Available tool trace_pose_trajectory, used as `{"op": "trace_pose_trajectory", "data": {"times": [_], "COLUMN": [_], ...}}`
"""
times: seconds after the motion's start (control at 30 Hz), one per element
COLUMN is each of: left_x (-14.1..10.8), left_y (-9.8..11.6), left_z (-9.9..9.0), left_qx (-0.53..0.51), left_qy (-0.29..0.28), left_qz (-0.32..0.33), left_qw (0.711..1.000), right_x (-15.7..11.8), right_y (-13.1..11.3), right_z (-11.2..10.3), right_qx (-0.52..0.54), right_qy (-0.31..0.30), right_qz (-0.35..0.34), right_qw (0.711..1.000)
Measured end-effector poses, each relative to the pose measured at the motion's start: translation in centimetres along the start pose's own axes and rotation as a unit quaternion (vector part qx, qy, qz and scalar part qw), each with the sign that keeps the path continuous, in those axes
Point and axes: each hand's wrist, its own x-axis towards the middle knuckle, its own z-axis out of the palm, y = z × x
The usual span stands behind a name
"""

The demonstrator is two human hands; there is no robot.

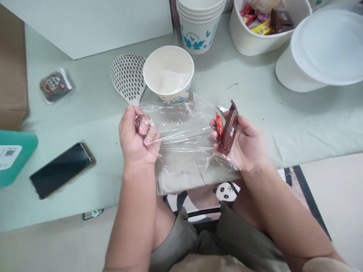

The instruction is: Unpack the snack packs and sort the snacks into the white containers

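A sheet or bag of clear plastic (184, 130) stretches between my two hands above the table's near edge. My left hand (138, 134) is closed on its left end; something small and dark shows by the fingertips, too covered to name. In my right hand (251, 143) lie a long brown snack packet (229, 130) and a small red-wrapped candy (219, 124), with the plastic's right end beneath them. A silvery tip (222, 108) pokes out behind the packet. Just beyond the plastic stands a paper cup (168, 73) with something whitish inside, beside a perforated skimmer (129, 77).
Stacked paper cups (198, 28), a white tub of wrapped sweets (249, 43) and a lidded white tub (297, 73) line the back right. To the left are a wrapped dark snack (55, 86), a phone (62, 170), a green container (21, 151) and a cardboard box (13, 68).
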Motion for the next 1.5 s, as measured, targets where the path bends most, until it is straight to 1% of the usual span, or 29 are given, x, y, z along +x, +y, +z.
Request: {"op": "trace_pose_trajectory", "data": {"times": [0.1,0.2,0.27,0.33,0.37,0.43,0.53,0.6,0.7,0.8,0.93,1.03,1.17,1.3,1.37,1.5], "left_x": [0.3,0.6,0.8,0.7,0.6,0.3,-0.2,-0.3,-0.2,-0.2,-0.5,-0.7,-0.6,-0.4,-0.4,-0.4], "left_y": [0.1,0.3,0.5,0.5,0.5,0.5,0.5,0.6,0.6,0.7,1.1,1.5,1.9,2.0,2.1,2.1], "left_z": [-1.0,-2.1,-2.6,-2.7,-2.6,-1.9,-0.6,-0.1,0.0,-0.2,-0.3,-0.2,-0.3,-0.6,-0.6,-0.2], "left_qx": [0.012,0.021,0.021,0.019,0.019,0.017,-0.004,-0.025,-0.04,-0.041,-0.045,-0.044,-0.068,-0.071,-0.071,-0.056], "left_qy": [-0.033,-0.086,-0.122,-0.142,-0.141,-0.113,-0.044,-0.02,-0.021,-0.039,-0.049,-0.054,-0.039,-0.048,-0.038,0.031], "left_qz": [0.006,0.023,0.03,0.033,0.031,0.021,0.004,0.0,0.005,0.018,0.025,0.035,0.045,0.053,0.048,0.023], "left_qw": [0.999,0.996,0.992,0.989,0.989,0.993,0.999,1.0,0.999,0.998,0.997,0.997,0.996,0.995,0.996,0.998], "right_x": [-0.5,-0.9,-0.9,-0.7,-0.6,-0.5,-0.4,-0.6,-0.9,-0.8,-0.3,-0.2,-0.2,0.0,0.1,-0.1], "right_y": [-0.3,-0.5,-0.3,0.0,0.3,0.7,1.2,1.2,1.1,1.1,1.8,2.4,2.8,2.8,2.8,2.6], "right_z": [0.5,0.8,0.8,0.6,0.5,0.4,0.6,0.9,1.3,1.4,1.4,1.3,1.4,1.6,1.7,1.7], "right_qx": [0.026,0.032,0.039,0.063,0.076,0.087,0.046,0.007,-0.033,-0.035,-0.019,-0.031,-0.045,-0.031,-0.023,-0.045], "right_qy": [0.009,0.016,0.009,-0.01,-0.021,-0.036,-0.036,-0.022,-0.016,-0.025,-0.022,-0.02,-0.006,0.016,0.026,0.046], "right_qz": [0.008,0.027,0.036,0.041,0.043,0.038,0.006,-0.02,-0.044,-0.047,-0.018,-0.001,-0.015,-0.031,-0.045,-0.093], "right_qw": [1.0,0.999,0.999,0.997,0.996,0.995,0.998,1.0,0.998,0.998,0.999,0.999,0.999,0.999,0.998,0.994]}}
